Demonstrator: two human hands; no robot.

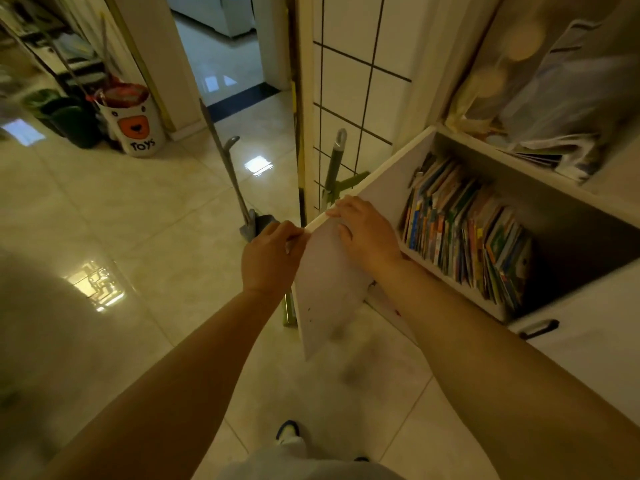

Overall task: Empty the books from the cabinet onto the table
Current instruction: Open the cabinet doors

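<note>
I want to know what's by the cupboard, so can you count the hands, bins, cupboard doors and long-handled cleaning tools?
Hands: 2, left hand and right hand, both on the open cabinet door
Bins: 2, green bin and Toys bin
Open cabinet doors: 1
Long-handled cleaning tools: 2, grey and green
Total: 7

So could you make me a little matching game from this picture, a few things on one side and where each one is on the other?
Things:
1. books
2. toys bucket
3. cabinet door
4. black handle

Places:
A. on the floor by the doorway, far left
B. held at its edge by the left hand and right hand
C. standing packed inside the open cabinet
D. on the white front below the open compartment

Pairs: 1-C, 2-A, 3-B, 4-D
</note>
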